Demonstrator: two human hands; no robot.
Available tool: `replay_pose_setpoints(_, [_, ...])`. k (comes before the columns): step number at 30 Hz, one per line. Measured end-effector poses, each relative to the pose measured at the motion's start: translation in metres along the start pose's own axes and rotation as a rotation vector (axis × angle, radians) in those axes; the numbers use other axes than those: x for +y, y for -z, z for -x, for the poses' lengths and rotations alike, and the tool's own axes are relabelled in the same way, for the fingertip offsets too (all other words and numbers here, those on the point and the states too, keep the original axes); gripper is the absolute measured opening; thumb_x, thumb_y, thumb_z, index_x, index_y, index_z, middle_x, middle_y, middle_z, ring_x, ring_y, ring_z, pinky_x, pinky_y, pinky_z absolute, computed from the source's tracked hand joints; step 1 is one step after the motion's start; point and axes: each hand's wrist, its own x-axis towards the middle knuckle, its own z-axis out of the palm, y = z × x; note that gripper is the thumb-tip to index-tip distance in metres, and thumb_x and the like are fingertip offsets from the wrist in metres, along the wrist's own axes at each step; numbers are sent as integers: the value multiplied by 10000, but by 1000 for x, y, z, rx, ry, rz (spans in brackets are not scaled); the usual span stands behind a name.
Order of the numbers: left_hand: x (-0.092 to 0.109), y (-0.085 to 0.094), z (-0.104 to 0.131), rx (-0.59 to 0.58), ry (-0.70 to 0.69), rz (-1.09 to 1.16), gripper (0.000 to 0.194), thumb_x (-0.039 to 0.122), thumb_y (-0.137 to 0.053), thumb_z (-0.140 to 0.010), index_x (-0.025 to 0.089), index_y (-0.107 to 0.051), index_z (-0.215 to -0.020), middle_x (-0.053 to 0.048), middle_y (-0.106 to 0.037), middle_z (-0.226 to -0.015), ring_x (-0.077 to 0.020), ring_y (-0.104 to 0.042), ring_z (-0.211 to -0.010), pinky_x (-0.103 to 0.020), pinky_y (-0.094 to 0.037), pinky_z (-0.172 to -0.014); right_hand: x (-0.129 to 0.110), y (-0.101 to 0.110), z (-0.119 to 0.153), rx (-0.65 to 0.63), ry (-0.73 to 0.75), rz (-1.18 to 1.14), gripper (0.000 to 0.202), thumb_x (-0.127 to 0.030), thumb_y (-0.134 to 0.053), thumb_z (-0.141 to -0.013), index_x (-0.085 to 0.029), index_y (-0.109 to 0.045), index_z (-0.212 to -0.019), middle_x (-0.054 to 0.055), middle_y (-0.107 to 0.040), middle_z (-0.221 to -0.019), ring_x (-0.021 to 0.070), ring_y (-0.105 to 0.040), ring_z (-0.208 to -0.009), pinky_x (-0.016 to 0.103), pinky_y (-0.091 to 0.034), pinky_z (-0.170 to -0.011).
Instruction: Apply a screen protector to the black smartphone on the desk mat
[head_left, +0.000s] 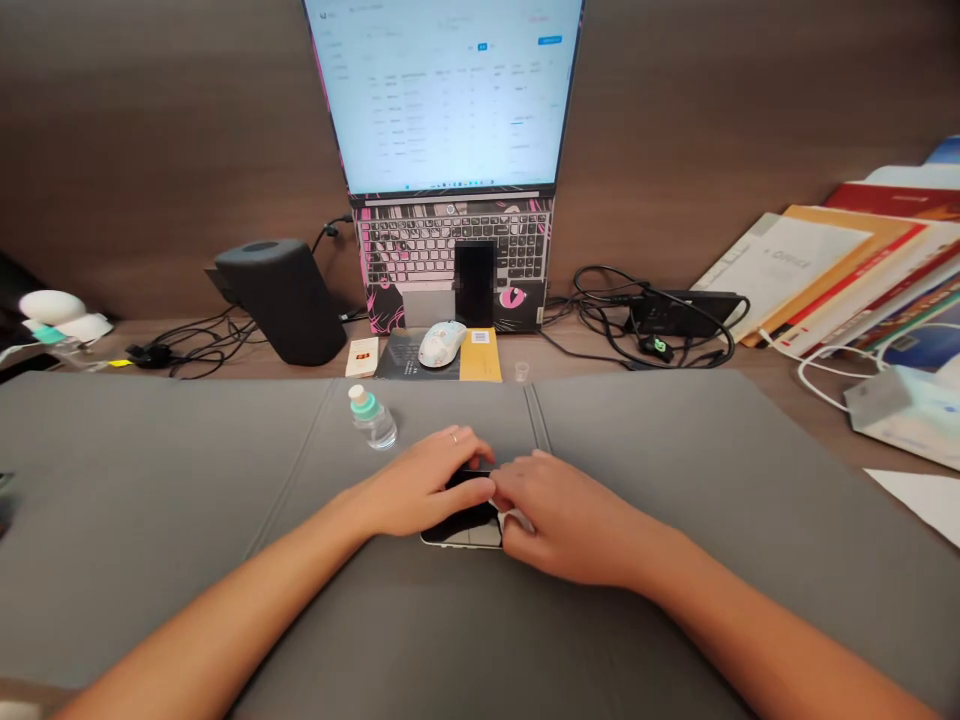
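A smartphone (461, 528) with a dark, glossy screen lies flat on the grey desk mat, partly covered by both hands. My left hand (420, 485), with a ring on one finger, holds it at the left and far side, the thumb lying across the screen. Closed over the phone's right side is my right hand (566, 520), its curled fingers around a small white cloth (517, 518) that mostly stays hidden. A small clear spray bottle (373, 418) with a teal collar stands on the mat beyond my left hand.
At the back stands an open laptop (454, 250) with a black phone (475, 285) on its keyboard. A white mouse (442, 343) sits before it. A dark speaker (283, 300) is left; a power adapter (682, 312), cables and leaning books (862, 260) are right.
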Motion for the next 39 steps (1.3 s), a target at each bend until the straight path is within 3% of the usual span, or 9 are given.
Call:
replay_pose_setpoints(4, [-3, -2, 2, 16, 54, 46, 436, 556, -364, -1084, 232, -509, -1336, -71, -645, -1113, -230, -591, -1023, -424, -499, -926, 2, -1, 4, 23, -7, -57, 58, -152, -515, -818, -197, -536, -789, 12, -614, -793, 162, -514, -720, 309, -379, -731])
replay_pose_setpoints(15, [-6, -3, -1, -1, -33, 1, 382, 475, -351, -1103, 211, -626, -1118, -63, -636, -1057, -215, -584, -998, -377, -473, -901, 8, -1, 4, 32, -55, -89, 109, -127, -504, -832, -218, -459, -794, -6, -596, -801, 160, -489, -734, 316, -390, -764])
replay_pose_setpoints(23, [-14, -3, -4, 47, -59, 9, 360, 422, -375, -1106, 197, -656, -1090, -51, -631, -1007, -192, -602, -975, -334, -466, -909, 14, -1, 7, 53, -117, -79, 101, -131, -487, -855, -223, -484, -812, 18, -629, -840, 200, -543, -784, 335, -377, -748])
replay_pose_setpoints(29, [-12, 0, -4, 41, -43, -32, 348, 419, -415, -1095, 198, -682, -1076, -54, -654, -1003, -195, -615, -980, -330, -479, -895, 14, 1, 7, -35, -66, -81, 125, -105, -489, -821, -227, -467, -802, 17, -635, -854, 207, -550, -793, 344, -392, -769])
replay_pose_setpoints(34, [-14, 1, -4, 40, -49, -39, 344, 433, -432, -1090, 201, -686, -1077, -56, -664, -1010, -194, -621, -972, -331, -488, -899, 22, 0, 9, 0, -142, -20, 117, -134, -474, -842, -231, -458, -779, 22, -623, -802, 218, -540, -765, 357, -384, -749])
replay_pose_setpoints(39, [-16, 2, -4, 47, -68, -43, 327, 438, -468, -1080, 199, -691, -1066, -52, -663, -1014, -190, -626, -989, -313, -478, -895, 20, -4, 12, -82, -67, -109, 84, -164, -484, -846, -235, -486, -802, 18, -623, -840, 220, -563, -796, 337, -400, -730])
